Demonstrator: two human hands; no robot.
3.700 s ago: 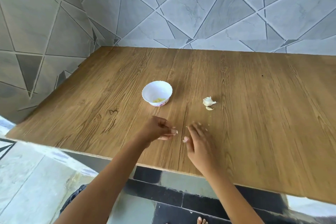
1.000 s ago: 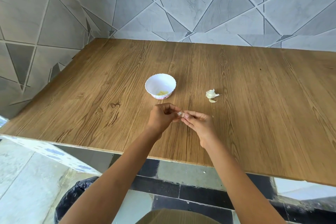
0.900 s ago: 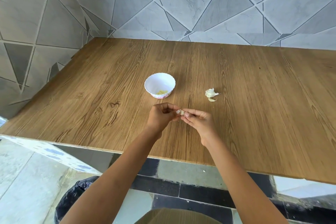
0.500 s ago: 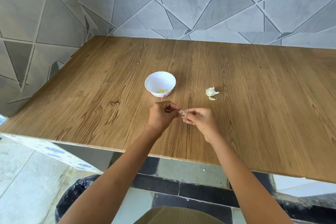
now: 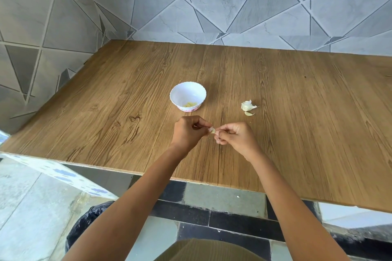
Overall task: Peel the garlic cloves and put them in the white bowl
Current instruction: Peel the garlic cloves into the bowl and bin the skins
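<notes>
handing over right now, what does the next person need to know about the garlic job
Left hand and right hand: both pinch one garlic clove between them, above the table.
White bowl: just beyond the hands, with some yellowish peeled garlic already in it.
Garlic cluster and a small loose piece lie right of the bowl.
Left: finish this clove, drop it in the bowl, then peel the cluster.
</notes>
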